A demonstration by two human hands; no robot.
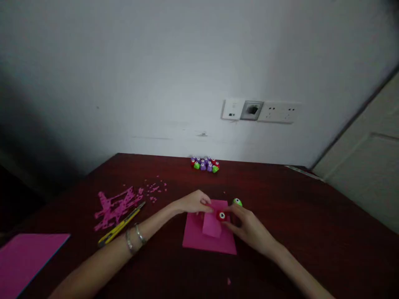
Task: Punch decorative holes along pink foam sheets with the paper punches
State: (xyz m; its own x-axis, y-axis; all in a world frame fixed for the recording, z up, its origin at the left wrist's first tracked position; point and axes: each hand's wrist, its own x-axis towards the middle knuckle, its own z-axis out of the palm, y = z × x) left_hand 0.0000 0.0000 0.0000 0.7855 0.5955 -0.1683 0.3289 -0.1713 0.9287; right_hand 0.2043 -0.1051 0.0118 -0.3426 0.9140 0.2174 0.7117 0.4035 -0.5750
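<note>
My right hand [245,224] is closed round a small red craft punch [221,216], whose white button bears a dark mark. The punch sits at the edge of a small pink piece of sheet [212,226]. From the other side my left hand [197,202], with two bracelets on its wrist, pinches the upper part of that piece. Beneath both lies a larger pink sheet [208,245], flat on the table. A green punch [237,202] stands just behind my right hand. My fingers hide part of the small piece.
On the dark red table [280,199], several coloured punches [204,164] cluster near the wall. Left are cut-up pink scraps [116,207], tiny pink bits [154,189] and a yellow utility knife [121,224]. Another pink sheet [28,257] lies at the near left. Sockets [277,112] line the wall.
</note>
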